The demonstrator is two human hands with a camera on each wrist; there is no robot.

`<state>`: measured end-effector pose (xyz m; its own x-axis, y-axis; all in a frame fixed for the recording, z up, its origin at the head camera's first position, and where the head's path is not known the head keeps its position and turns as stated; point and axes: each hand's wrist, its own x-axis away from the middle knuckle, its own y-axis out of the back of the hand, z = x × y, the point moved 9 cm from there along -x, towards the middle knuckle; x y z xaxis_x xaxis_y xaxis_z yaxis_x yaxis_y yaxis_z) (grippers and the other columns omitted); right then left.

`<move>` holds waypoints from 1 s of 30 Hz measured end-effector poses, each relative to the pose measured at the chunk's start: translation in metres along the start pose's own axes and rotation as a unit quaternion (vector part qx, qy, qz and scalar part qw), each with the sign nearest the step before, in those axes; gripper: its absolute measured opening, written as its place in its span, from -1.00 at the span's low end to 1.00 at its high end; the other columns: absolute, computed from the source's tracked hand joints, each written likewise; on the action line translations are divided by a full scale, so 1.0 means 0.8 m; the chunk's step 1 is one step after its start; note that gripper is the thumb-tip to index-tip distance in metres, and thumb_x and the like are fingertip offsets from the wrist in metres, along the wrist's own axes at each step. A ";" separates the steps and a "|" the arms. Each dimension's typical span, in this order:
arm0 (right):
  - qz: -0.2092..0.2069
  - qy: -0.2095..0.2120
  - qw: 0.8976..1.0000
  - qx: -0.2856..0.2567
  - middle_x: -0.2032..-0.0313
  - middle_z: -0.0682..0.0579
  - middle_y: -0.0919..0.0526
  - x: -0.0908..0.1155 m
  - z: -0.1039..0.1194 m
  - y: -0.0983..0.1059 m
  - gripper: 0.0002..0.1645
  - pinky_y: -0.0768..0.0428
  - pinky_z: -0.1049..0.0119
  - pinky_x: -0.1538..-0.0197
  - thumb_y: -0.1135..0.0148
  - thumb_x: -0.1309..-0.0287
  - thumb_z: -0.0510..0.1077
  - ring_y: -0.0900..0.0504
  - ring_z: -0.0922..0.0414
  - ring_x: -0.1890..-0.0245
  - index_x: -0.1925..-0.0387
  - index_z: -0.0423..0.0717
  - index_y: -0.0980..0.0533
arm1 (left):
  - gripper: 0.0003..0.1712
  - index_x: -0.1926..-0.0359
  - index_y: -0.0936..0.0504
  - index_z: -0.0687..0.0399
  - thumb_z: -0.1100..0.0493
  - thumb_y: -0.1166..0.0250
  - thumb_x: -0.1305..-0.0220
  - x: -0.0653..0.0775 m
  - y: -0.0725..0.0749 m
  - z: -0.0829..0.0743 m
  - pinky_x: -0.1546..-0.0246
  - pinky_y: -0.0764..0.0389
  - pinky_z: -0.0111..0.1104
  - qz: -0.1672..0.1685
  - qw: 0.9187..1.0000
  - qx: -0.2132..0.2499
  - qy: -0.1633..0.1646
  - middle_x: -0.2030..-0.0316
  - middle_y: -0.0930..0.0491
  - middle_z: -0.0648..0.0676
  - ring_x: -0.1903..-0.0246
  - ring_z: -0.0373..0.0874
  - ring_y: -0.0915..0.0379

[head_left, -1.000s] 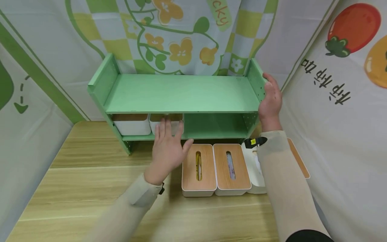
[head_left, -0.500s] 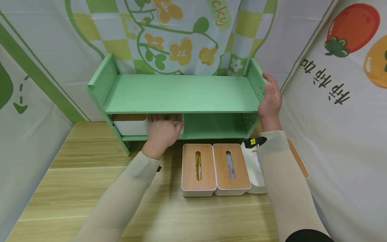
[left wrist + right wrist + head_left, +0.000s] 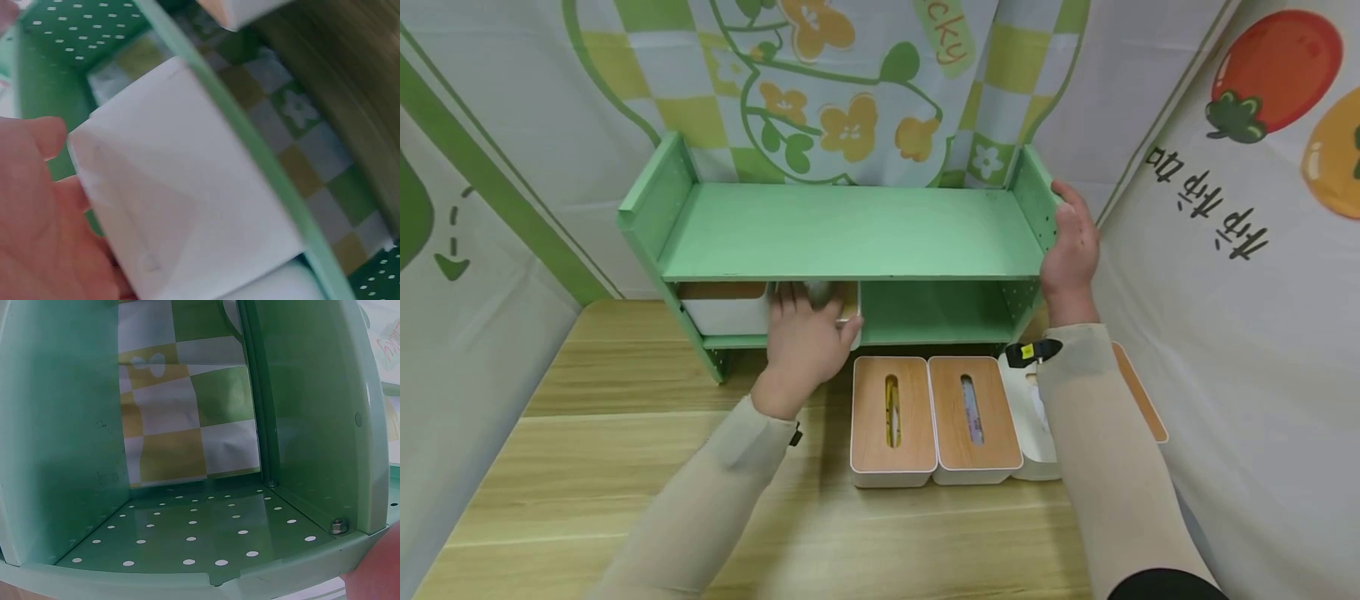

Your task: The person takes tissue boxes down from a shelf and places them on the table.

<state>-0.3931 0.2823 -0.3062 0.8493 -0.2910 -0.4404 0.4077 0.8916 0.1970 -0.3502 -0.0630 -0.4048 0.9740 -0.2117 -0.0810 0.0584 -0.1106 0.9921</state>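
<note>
A green two-tier shelf [image 3: 850, 233] stands on the wooden table. On its lower tier are two white tissue boxes with wood-toned lids, the left one [image 3: 726, 317] fully in place. My left hand [image 3: 805, 346] holds the second tissue box [image 3: 187, 187]; its fingers reach over the top under the upper board, with the thumb at the front right corner. This box juts slightly past the shelf's front edge. The fingertips are hidden in the head view. My right hand [image 3: 1071, 250] grips the shelf's right side panel [image 3: 1033, 200], a fingertip bent over its edge.
In front of the shelf, a row of tissue boxes lies on the table: one lidded box [image 3: 894, 417], another beside it [image 3: 951, 417], and a white box [image 3: 1030, 417] partly behind my right sleeve. A further wood-toned lid [image 3: 1138, 392] shows beyond it. Printed fabric walls enclose three sides.
My left hand has gone from hovering in front of the second tissue box to reaching over its top. That box has come slightly forward and right. The right hand stays put.
</note>
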 end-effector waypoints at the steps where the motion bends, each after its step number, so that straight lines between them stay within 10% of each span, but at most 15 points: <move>1: 0.001 0.000 1.000 -0.001 -0.44 0.23 -0.22 0.000 0.000 0.000 -0.43 -0.07 0.29 -0.34 0.31 -0.56 0.12 -0.11 0.30 -0.38 -0.43 0.15 -0.35 | -0.24 -0.46 -0.36 -0.11 -0.38 0.27 -0.50 0.004 0.001 -0.001 -0.32 0.13 0.20 0.009 1.000 0.005 0.000 -0.35 -0.12 0.57 -0.35 0.49 0.07; 16: -0.005 -0.032 0.999 0.012 -0.44 0.22 -0.21 0.009 0.008 -0.002 -0.44 -0.12 0.26 -0.30 0.34 -0.56 0.09 -0.16 0.25 -0.34 -0.43 0.17 -0.34 | -0.05 -0.49 -0.30 -0.06 -0.55 0.26 -0.36 -0.001 -0.002 0.000 -0.33 0.22 0.24 0.020 0.999 0.027 0.001 -0.38 -0.01 0.60 -0.39 0.53 0.22; 30: -0.007 -0.010 1.000 0.006 -0.45 0.23 -0.21 -0.001 -0.004 0.001 -0.43 -0.05 0.25 -0.35 0.32 -0.56 0.14 -0.11 0.29 -0.38 -0.43 0.21 -0.34 | -0.08 -0.56 -0.14 -0.11 -0.50 0.24 -0.39 0.033 0.003 -0.014 -0.37 0.29 0.16 0.016 1.000 0.024 -0.005 -0.39 0.31 0.67 -0.42 0.49 0.37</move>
<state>-0.3941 0.2845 -0.3085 0.8503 -0.3095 -0.4258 0.4227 0.8835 0.2019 -0.3218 -0.0579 -0.4038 0.9731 -0.2249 -0.0504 0.0165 -0.1501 0.9885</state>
